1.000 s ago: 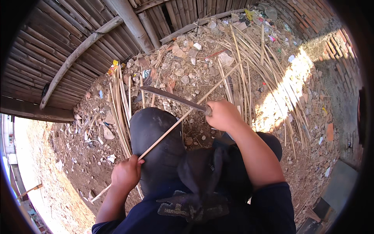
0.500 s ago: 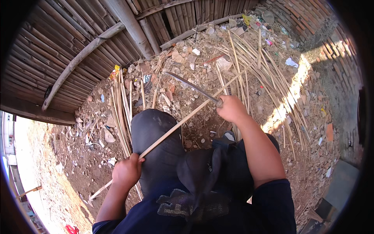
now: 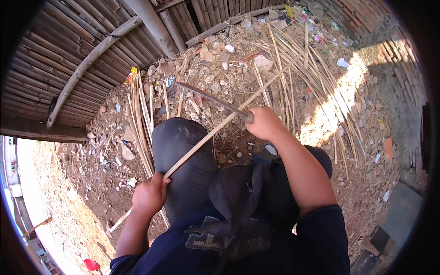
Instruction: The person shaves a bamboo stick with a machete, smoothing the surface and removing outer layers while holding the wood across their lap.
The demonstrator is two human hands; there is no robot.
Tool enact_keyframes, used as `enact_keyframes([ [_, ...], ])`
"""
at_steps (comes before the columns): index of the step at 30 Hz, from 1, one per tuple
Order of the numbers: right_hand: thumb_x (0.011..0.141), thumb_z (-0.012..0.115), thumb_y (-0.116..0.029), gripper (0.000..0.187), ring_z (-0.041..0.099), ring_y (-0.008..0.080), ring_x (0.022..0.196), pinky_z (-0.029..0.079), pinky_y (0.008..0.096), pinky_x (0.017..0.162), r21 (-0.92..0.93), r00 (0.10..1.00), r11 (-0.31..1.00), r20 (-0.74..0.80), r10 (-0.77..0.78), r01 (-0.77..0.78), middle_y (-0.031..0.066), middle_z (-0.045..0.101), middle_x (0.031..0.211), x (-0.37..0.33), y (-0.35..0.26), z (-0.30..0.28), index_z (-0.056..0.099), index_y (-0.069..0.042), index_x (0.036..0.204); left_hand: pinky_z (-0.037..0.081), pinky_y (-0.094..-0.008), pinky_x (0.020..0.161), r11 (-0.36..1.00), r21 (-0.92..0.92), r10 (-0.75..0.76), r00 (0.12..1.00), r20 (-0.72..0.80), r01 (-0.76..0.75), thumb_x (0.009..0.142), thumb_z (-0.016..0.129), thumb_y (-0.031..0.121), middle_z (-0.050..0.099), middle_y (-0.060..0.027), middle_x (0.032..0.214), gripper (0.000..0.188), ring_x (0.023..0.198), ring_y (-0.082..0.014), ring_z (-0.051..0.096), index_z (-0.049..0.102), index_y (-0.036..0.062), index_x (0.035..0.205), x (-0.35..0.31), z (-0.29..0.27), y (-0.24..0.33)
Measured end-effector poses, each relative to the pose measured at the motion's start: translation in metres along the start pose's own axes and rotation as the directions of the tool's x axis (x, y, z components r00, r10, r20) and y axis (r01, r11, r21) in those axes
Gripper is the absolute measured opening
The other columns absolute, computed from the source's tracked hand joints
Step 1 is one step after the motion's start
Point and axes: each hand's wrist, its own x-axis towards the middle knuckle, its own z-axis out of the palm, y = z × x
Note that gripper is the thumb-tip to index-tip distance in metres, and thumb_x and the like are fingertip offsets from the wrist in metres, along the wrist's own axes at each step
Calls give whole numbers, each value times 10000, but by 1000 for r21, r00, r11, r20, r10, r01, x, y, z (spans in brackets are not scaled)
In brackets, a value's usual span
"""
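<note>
A long pale bamboo strip (image 3: 206, 138) slants from lower left to upper right across my left knee. Near its lower end my left hand (image 3: 150, 194) is closed round it, thumb on top, and the tail of the strip shows beyond my wrist. My right hand (image 3: 265, 123) grips the handle of a long dark knife (image 3: 208, 96). The blade points up and left and crosses the strip just left of my right fist. Whether its edge bites into the strip I cannot tell.
Bundles of split bamboo strips lie left (image 3: 138, 110) of my knee and at the right (image 3: 316, 87). Rubble and litter cover the ground. A slatted bamboo wall (image 3: 68, 59) stands far left, a brick wall (image 3: 398, 78) at the right. A red round object (image 3: 91, 264) lies lower left.
The knife and my right hand have shifted a little left and up along the strip. My left hand still holds the strip, in nearly the same place.
</note>
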Motion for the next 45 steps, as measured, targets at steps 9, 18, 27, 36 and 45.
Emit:
enact_keyframes([
  [9,820,736,-250,333,705,389,940,572,474,849,-10,999,999,15,34,-34,187,737,960,5,3,-8,732,-85,1109,523,-573,600,998,-57,6,1000,18,-5,1035,565,342,654,-234,690,288,656,-470,661,535,64,962,7,-2,0],
  [18,813,740,-269,297,705,393,929,573,477,826,49,1000,999,-11,20,-19,181,738,941,11,13,4,730,-75,1036,514,-582,649,997,-78,-8,999,45,11,1034,568,320,661,-247,714,289,711,-482,665,545,44,951,5,-9,8],
  [27,818,738,-265,319,703,389,987,569,468,869,10,999,999,9,52,-52,190,739,1002,11,15,-3,732,-101,1092,515,-583,679,992,-125,-19,1000,25,22,1041,548,344,665,-269,750,321,762,-498,663,554,28,982,17,-15,12],
  [36,833,700,-249,365,702,372,1006,570,469,875,-25,989,995,-118,88,-91,182,739,1050,9,29,-13,720,-121,1175,504,-590,680,995,-101,28,999,34,-25,1039,548,309,653,-271,739,293,753,-506,651,546,26,961,14,-12,5],
  [45,816,696,-232,357,703,373,1003,569,461,873,95,988,984,13,151,-151,195,739,1033,5,14,-17,727,-94,1143,500,-582,673,989,-144,43,999,2,-42,1033,568,306,641,-267,719,298,738,-503,648,544,25,937,14,-11,2],
])
